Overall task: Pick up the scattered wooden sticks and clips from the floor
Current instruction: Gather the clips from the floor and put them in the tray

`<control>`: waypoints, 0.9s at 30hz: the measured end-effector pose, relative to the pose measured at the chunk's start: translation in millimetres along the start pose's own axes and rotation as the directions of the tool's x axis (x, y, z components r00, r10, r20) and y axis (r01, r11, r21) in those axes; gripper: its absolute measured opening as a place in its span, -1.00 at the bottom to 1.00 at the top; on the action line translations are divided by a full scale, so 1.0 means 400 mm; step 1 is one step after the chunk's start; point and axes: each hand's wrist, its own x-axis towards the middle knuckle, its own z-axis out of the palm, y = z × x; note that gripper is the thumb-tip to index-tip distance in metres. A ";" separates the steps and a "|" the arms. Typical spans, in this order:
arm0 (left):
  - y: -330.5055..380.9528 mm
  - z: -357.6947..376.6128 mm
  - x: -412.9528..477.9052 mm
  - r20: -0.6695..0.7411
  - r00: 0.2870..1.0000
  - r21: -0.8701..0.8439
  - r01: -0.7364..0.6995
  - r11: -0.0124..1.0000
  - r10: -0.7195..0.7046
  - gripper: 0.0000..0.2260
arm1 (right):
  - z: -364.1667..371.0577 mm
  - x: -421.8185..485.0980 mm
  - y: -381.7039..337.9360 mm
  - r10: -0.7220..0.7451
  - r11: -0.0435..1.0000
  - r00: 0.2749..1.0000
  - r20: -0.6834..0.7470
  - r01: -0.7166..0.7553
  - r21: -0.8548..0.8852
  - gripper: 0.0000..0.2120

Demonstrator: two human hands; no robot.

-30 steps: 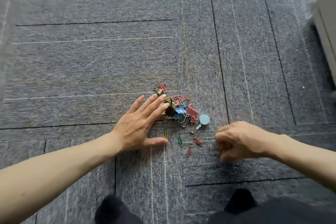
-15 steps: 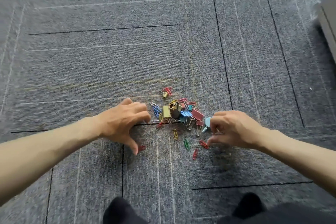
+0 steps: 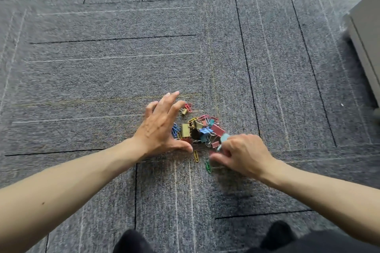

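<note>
**Two hands flank a pile of clips on the carpet**

The left hand is released, its fingers straight and spread, the back of the hand up; its thumb lies low along the near edge of the pile of clips, and its fingertips reach past the far edge; whether the palm touches any clip I cannot tell. The pile rests on the grey carpet between the two hands, just off the left hand's thumb side and just beyond the right hand's knuckles.

The right hand has its fingers curled under, knuckles up, the thumb pointing toward the left hand; a light blue piece sits right against its fingertips, but the hand is blurred, and I cannot tell whether it grasps the piece or only touches it.

Within the pile, blue paper clips show at the edge of the left palm; a gold binder clip lies just beside them; a blue binder clip sits in the middle; a pink binder clip lies nearer the right hand. A small gold clip and a red paper clip lie apart from the pile, just beside the left hand's outstretched fingers. A yellow paper clip lies just off the left thumb tip; a green paper clip lies just beside the right thumb.

A grey cabinet stands well beyond the right hand, off to its outer side; two dark knees show near the forearms.
</note>
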 end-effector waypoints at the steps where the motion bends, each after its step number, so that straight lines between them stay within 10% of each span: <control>1: 0.004 0.001 0.007 0.034 0.999 -0.011 -0.007 1.000 0.007 0.16 | -0.003 0.009 -0.001 0.042 0.999 0.999 -0.035 -0.042 0.015 -0.47; 17: 0.076 0.023 0.025 0.039 0.965 -0.161 -0.249 0.955 0.259 0.18 | -0.046 0.078 0.018 -0.074 0.956 0.997 0.015 0.066 0.286 -0.88; 27: 0.155 0.068 0.088 -0.025 0.963 0.106 -0.266 0.958 0.270 -0.21 | -0.079 0.043 0.085 0.331 0.816 0.943 -0.044 -0.262 0.515 -0.84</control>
